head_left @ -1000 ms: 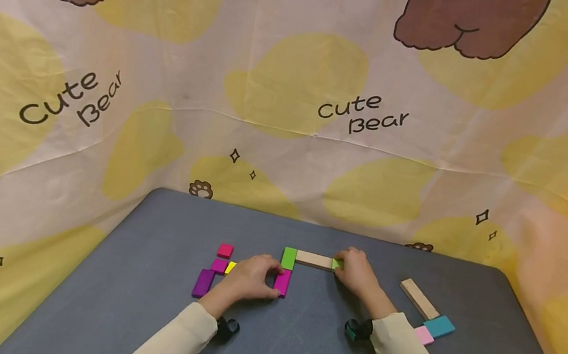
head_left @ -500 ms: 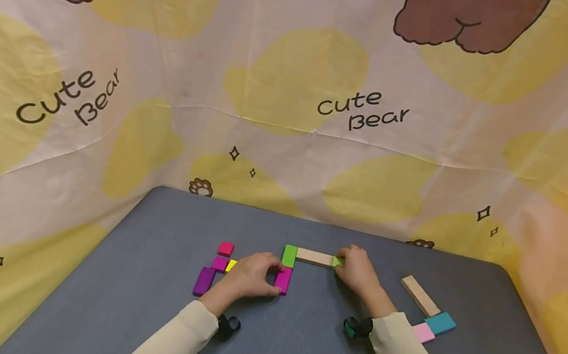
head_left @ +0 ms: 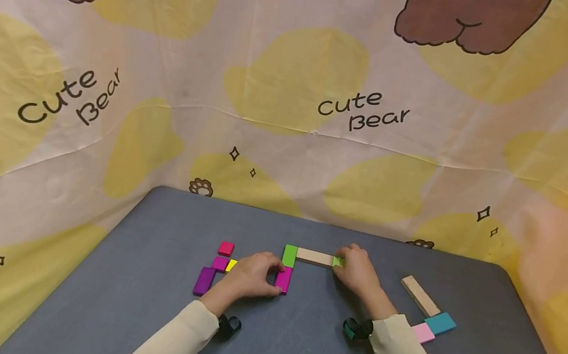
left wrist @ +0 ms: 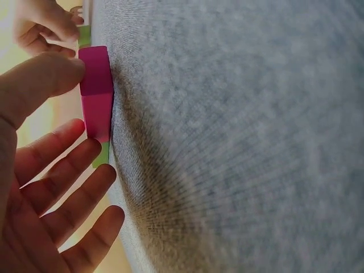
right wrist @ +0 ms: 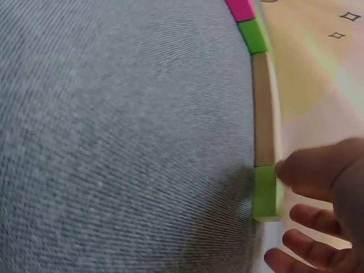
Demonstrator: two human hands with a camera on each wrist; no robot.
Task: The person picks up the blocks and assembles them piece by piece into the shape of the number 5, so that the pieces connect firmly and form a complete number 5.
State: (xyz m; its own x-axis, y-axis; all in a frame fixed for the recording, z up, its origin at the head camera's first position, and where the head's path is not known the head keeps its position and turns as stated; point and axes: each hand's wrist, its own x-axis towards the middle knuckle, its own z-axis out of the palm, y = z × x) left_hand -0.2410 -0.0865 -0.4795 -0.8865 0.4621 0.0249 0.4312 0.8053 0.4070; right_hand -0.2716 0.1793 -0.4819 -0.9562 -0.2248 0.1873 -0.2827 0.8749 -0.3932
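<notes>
The left hand (head_left: 251, 275) held the long magenta block (head_left: 282, 284) between thumb and forefinger, its grip spread about as wide as that block was long; in the left wrist view the other fingers stood loosely apart; the right hand (head_left: 358, 272) held a small green block (head_left: 337, 262) in a narrower grip at the right end of the pale plank (head_left: 314, 257), with some of its fingertips hidden in the head view.

The small green block touched the plank's right end; the tall green block (head_left: 290, 255) touched its left end; the long magenta block lay to the left of the plank and nearer the person, meeting the tall green block end to end; these pieces lay flat and made a bent line, the magenta smooth and glossy, the plank plain wood.

Well left of the plank sat a red block (head_left: 226, 248), a small magenta block (head_left: 219, 263), a partly covered yellow block (head_left: 231, 265) and a purple block (head_left: 203, 281); well right of it lay a slanted plank (head_left: 419, 295), a blue block (head_left: 440, 323) and a pink block (head_left: 423, 332); the far edge of the grey worktop (head_left: 280, 348) ran just beyond the plank, with a printed cloth (head_left: 275, 163) behind; a broad stretch of grey reached from the plank towards the person, between the forearms.
</notes>
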